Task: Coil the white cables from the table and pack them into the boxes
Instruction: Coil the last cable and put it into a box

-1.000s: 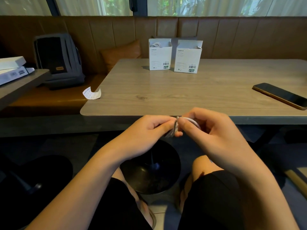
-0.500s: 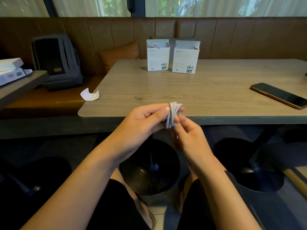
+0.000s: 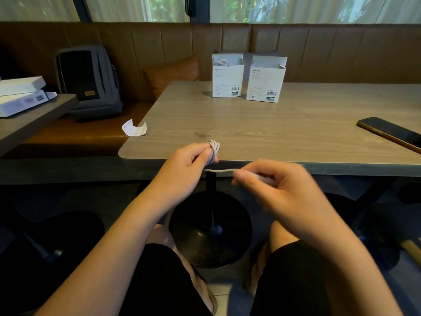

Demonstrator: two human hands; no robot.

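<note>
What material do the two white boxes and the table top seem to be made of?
The white boxes look like thin matte cardboard: folded top flaps, printed barcodes. The table top shows grey-brown wood grain with a dull sheen, probably laminate or veneer; which one cannot be told.

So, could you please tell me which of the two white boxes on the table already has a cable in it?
The left box: white cable loops show in its open top. The right box shows none.

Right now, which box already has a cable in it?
Look at the far edge of the wooden table, where two open white boxes stand side by side. It is the left box: white cable loops show inside its top, while the right box shows none.
</note>
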